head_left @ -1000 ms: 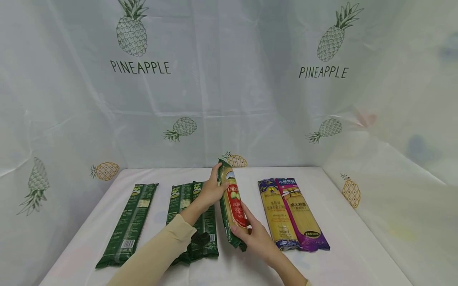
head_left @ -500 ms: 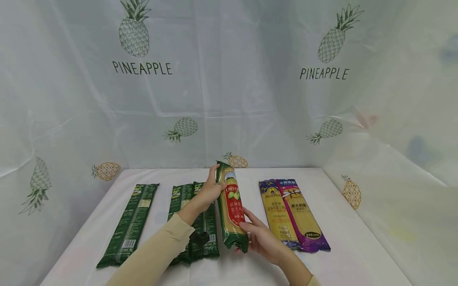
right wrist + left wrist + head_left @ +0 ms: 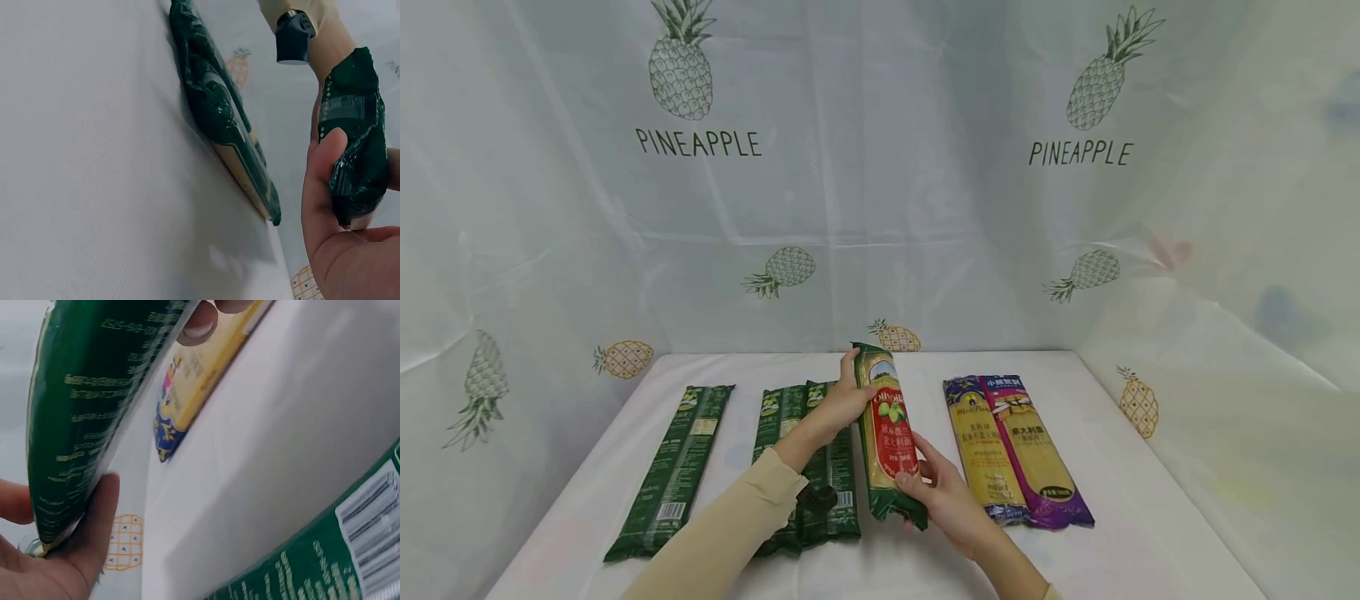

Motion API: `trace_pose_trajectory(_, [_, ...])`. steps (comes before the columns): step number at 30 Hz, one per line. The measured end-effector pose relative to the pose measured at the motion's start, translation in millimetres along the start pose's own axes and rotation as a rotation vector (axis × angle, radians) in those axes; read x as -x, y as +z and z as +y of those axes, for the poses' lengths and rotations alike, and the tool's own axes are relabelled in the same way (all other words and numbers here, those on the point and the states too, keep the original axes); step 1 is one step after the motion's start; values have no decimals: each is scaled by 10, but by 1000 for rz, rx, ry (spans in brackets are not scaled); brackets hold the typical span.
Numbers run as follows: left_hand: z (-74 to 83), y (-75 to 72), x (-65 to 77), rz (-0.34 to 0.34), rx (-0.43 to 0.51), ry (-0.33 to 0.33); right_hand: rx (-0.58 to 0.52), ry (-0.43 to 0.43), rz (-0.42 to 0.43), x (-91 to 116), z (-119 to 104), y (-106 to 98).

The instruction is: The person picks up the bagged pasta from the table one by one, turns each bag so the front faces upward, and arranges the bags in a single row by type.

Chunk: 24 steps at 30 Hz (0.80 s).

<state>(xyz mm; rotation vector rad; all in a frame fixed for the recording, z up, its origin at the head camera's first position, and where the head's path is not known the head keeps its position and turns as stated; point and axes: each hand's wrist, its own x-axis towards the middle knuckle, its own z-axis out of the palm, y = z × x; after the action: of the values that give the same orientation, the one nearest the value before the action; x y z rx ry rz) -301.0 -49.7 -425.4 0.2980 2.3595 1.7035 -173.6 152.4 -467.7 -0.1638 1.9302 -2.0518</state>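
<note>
Holding one pasta packet between both hands, I record it as lifted over the middle of the bench, top end leaning a little to my left, its red label with green olives facing me. My left hand grips the upper part, thumb on the front face and fingers round the left edge. My right hand grips the lower end, thumb on the front near the green crimped edge; some of its fingers are hidden behind the packet. The left wrist view shows the packet's green back, printed with light lettering.

To the left, a single green packet lies flat, barcode side up, its far end angled toward the middle. Nearer the held packet, a second green packet and a third green packet lie close side by side; my left sleeve and forearm cover part of them. To the right, a yellow and blue packet and a purple-edged packet lie flat against each other, front labels up. A pale sheet printed with pineapples hangs behind the bench and along both sides
</note>
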Motion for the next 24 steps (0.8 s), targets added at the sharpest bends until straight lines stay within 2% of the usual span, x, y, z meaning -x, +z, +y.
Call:
trace_pose_trajectory(4, [16, -29, 27, -2, -110, 12, 41, -25, 37, -4, 7, 24])
trace_pose_trajectory(7, [13, -52, 44, -11, -138, 25, 64, -42, 58, -2, -1, 44])
trace_pose_trajectory(16, [-3, -74, 35, -17, -112, 69, 147, -108, 99, 15, -3, 89])
trace_pose_trajectory(24, [-17, -59, 54, 11, 1, 38, 356, -144, 154, -2, 23, 93])
